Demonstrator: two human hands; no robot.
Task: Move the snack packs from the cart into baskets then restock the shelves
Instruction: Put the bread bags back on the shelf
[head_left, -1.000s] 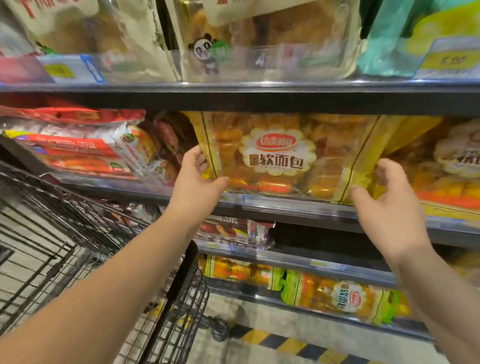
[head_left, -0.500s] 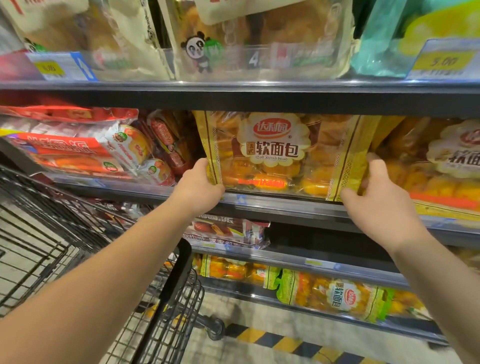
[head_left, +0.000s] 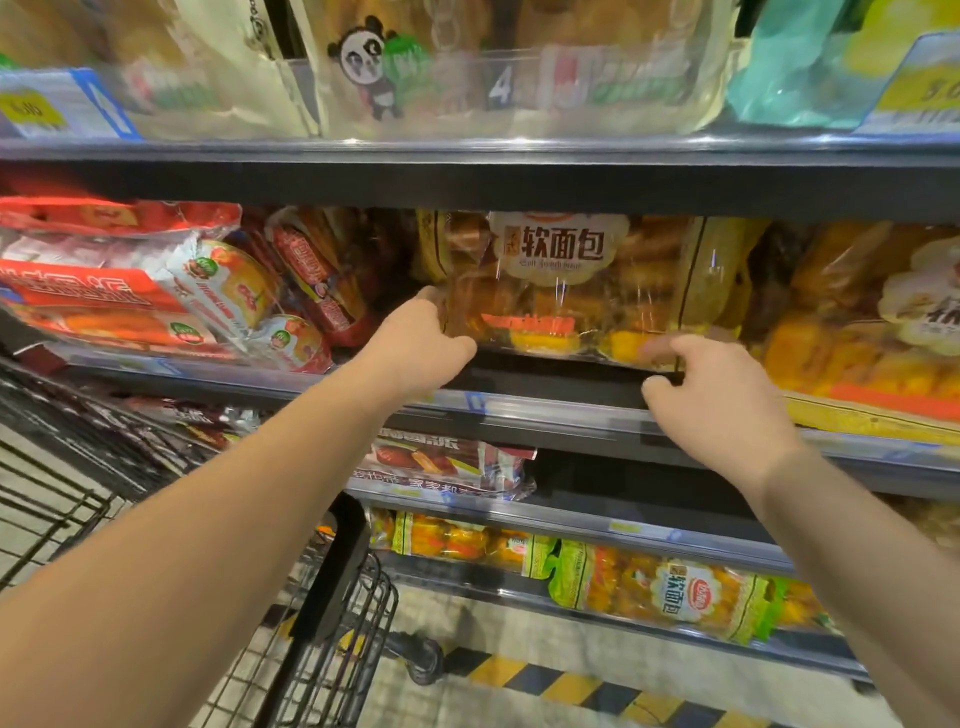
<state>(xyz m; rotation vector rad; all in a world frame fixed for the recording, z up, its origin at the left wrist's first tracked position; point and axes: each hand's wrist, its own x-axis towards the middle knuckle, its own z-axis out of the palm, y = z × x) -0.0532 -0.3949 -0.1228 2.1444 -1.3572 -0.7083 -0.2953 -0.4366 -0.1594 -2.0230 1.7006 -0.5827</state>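
A clear yellow-edged pack of soft bread (head_left: 566, 291) stands on the middle shelf (head_left: 545, 415), set back under the shelf above. My left hand (head_left: 421, 343) grips its lower left corner. At the pack's bottom right edge, my right hand (head_left: 711, 395) pinches the wrapper between thumb and curled fingers; the fingertips are blurred. The black wire cart (head_left: 78, 467) stands at the lower left, under my left forearm.
Red sausage packs (head_left: 104, 291) fill the shelf to the left and another yellow bread pack (head_left: 857, 332) lies to the right. Green-edged bread packs (head_left: 675, 597) sit on the lowest shelf. The cart handle (head_left: 332, 566) is close to the shelves. A yellow-black stripe (head_left: 571, 686) marks the floor.
The bread pack has gone deeper into the shelf. Both hands followed it inward, and my right hand slid from the pack's right side to its bottom edge.
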